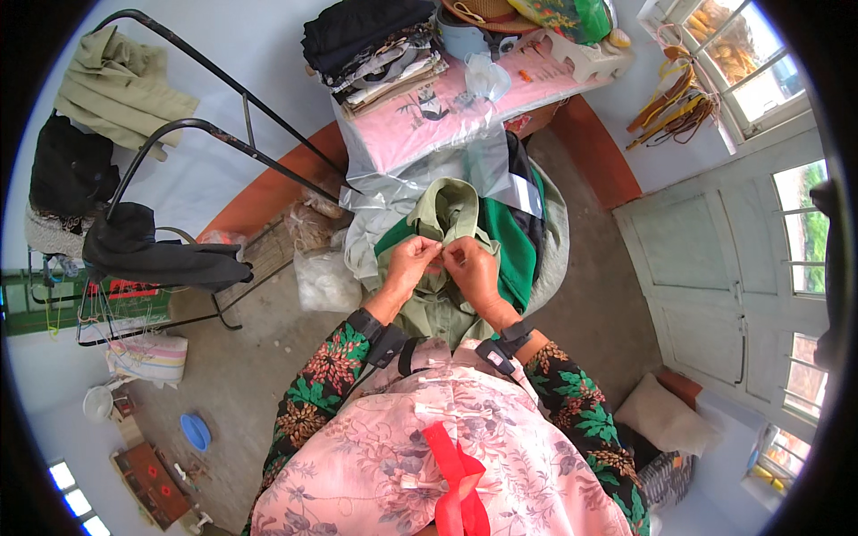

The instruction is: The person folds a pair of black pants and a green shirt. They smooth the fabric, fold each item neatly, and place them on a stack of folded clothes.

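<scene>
A light green collared shirt (439,313) lies in front of me over a heap of cloth, its collar toward the far side. My left hand (410,266) pinches the front edge just below the collar between thumb and fingers. Close beside it, my right hand (473,269) grips the facing edge, its fingers curled. Both sets of fingertips nearly meet at the collar opening. Whether a button sits between them is hidden. Green cloth (511,231) shows under the shirt on the right.
Beyond the shirt, a pink-covered table (395,137) bears folded clothes (375,50) and a straw hat (493,13). A black metal rack (244,161) hung with garments stands at left. Clear plastic bags (327,281) lie on the floor. A pale door (697,268) is at right.
</scene>
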### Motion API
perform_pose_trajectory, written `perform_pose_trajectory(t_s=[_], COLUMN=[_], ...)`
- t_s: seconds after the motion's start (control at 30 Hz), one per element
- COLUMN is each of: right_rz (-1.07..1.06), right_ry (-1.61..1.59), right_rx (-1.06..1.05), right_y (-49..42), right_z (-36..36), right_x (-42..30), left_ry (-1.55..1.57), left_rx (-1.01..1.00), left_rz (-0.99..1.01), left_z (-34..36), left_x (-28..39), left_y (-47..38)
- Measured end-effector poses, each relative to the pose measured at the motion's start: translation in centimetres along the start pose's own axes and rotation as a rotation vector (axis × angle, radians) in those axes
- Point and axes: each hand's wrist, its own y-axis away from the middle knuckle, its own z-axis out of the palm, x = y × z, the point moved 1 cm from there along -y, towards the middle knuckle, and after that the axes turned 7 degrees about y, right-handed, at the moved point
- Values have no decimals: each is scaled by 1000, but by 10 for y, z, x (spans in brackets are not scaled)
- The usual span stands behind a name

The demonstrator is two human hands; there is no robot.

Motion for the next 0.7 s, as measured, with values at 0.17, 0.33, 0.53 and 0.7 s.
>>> perform_pose_trajectory(t_s=[0.17,0.33,0.53,0.7], right_rz=[236,29,-118,258], right_ry=[-404,-109,-11,-528], right_rx=[-147,-49,11,-138], right_y=[-3,-7,-8,-7], right_z=[-3,-7,-8,-3], right_x=[12,10,2,8], left_ry=[-19,-48,25,146], left_rx=[-36,-11,-23,-33], left_rz=[22,-23,14,-62], left_z=[-1,3,2,-3], left_x=[1,4,-1,-5], left_y=[0,2,-1,-3])
